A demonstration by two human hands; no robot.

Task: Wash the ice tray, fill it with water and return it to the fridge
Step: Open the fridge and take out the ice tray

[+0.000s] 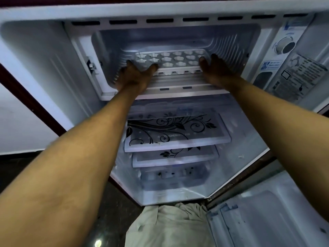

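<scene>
Your two forearms reach up from the bottom of the view into the open fridge, above the pale cloth at your feet. Up in the freezer compartment, the ice tray sits level on the ribbed floor, its near edge towards you. Your left hand grasps the tray's left end, thumb laid over the front corner. Your right hand is at the right end, fingers spread and flat against the tray's side; whether it grips or only steadies, you cannot tell from here.

Whether the pockets hold water cannot be made out, so this could be either the first lift-out or the final return. If you are returning it, you need only slide it back level and let go. If you are taking it out, draw it straight towards you, clear of the compartment lip and the patterned glass shelf below.
</scene>
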